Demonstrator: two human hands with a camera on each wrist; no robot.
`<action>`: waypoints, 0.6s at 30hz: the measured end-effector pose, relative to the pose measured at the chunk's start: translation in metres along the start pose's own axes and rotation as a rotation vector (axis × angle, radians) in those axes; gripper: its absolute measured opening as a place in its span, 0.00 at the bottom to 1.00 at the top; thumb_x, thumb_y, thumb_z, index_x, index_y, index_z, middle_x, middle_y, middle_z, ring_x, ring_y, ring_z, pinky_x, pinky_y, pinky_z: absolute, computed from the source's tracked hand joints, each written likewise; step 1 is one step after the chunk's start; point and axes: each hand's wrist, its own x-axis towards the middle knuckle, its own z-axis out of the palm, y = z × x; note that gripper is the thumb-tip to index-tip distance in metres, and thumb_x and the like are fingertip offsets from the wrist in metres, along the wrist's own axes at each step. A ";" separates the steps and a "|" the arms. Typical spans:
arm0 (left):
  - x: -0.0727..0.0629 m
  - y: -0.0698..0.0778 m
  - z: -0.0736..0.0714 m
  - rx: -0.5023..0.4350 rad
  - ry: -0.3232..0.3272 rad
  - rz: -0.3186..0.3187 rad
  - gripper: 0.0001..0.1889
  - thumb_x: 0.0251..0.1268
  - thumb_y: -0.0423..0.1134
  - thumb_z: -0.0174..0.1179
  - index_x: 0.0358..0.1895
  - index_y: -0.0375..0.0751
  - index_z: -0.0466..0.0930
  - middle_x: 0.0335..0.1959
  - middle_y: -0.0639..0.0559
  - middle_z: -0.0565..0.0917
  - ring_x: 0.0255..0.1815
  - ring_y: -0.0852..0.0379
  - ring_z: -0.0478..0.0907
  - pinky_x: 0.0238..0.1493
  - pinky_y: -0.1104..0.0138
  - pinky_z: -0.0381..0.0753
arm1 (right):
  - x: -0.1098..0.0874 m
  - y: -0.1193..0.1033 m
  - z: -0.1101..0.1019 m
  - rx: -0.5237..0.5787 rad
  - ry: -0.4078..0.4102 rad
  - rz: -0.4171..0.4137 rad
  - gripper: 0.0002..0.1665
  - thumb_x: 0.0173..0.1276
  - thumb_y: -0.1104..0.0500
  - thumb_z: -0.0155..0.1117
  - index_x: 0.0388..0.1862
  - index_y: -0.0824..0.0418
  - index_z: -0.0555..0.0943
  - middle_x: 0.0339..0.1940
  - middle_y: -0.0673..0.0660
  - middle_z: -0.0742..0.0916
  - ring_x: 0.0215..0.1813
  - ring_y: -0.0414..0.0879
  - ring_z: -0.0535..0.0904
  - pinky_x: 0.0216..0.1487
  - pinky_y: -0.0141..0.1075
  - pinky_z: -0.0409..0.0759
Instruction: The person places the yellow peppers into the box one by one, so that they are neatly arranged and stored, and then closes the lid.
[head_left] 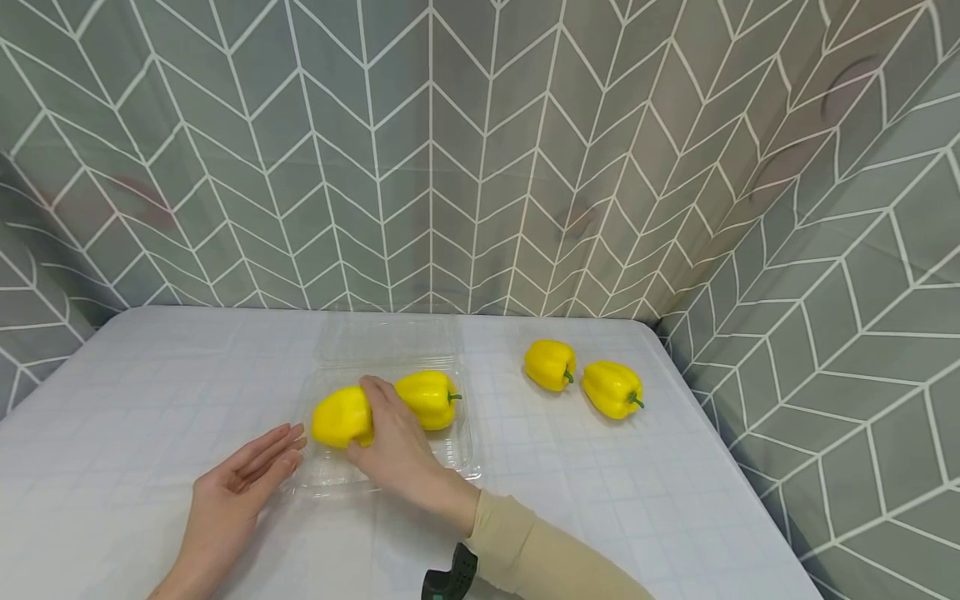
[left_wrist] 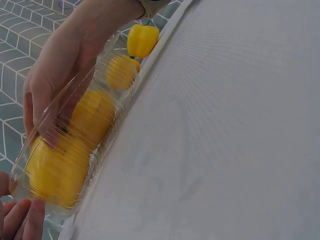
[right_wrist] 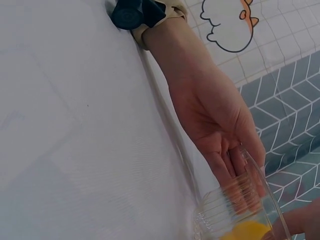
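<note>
My right hand point(head_left: 399, 437) grips a yellow bell pepper point(head_left: 337, 417) in the left part of a clear plastic clamshell container point(head_left: 330, 475), its fingers over the pepper's right end. A second yellow bell pepper point(head_left: 427, 398) lies just right of that hand, in the same container, green stem pointing right. My left hand point(head_left: 232, 492) is at the container's left end, fingers extended and close together. In the right wrist view, the left hand's fingers point(right_wrist: 235, 192) show through the clear wall. From the left wrist view, the right hand point(left_wrist: 60, 70) reaches down inside the container.
Two more yellow bell peppers point(head_left: 550, 364) point(head_left: 613, 389) lie on the white-covered table point(head_left: 600, 500) to the right. The container's clear lid point(head_left: 390, 337) is folded back toward the far edge. A grey patterned curtain point(head_left: 450, 167) hangs behind the table and along its right side.
</note>
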 end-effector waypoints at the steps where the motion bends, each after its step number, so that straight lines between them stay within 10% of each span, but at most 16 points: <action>1: 0.000 0.000 0.000 0.005 0.001 -0.003 0.31 0.71 0.42 0.63 0.72 0.34 0.67 0.61 0.60 0.83 0.55 0.71 0.82 0.52 0.79 0.83 | 0.000 0.000 0.000 -0.007 0.003 -0.003 0.46 0.61 0.61 0.71 0.76 0.62 0.63 0.75 0.54 0.71 0.74 0.46 0.68 0.78 0.38 0.67; 18: 0.002 -0.003 0.000 -0.026 0.005 -0.015 0.31 0.70 0.41 0.64 0.72 0.33 0.67 0.59 0.60 0.84 0.54 0.69 0.83 0.51 0.77 0.84 | 0.001 -0.001 0.001 -0.023 0.028 -0.002 0.45 0.61 0.64 0.67 0.76 0.66 0.62 0.76 0.56 0.69 0.75 0.48 0.67 0.78 0.39 0.67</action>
